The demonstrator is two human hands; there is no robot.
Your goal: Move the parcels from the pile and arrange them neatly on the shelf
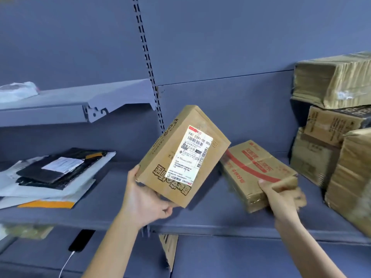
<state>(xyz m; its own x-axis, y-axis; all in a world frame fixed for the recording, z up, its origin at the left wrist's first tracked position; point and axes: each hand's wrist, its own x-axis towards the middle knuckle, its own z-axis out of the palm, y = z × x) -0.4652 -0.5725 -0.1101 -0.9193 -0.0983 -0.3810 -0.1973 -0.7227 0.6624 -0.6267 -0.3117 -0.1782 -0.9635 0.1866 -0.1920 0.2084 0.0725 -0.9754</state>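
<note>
Two cartons in hand at the shelf [200, 221], stocking partly done

The left hand [144, 201] grips the lower corner of the labelled carton [180, 155], tilted in the air. The right hand [281, 197] (blurred) curls its fingers over the near end of the red-striped carton [255, 169] lying on the shelf. Creased, taped brown boxes [325, 137] stand stacked right, with limp poly mailers [50, 173] left. The pile is unseen.

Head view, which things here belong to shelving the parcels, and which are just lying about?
Belongs to the job:
left hand, gripping the labelled box
right hand, gripping the red-striped box
stacked cardboard boxes at right
mailer bags at left
middle shelf

Just lying about:
black phone and its white cable, on the lower shelf
</note>
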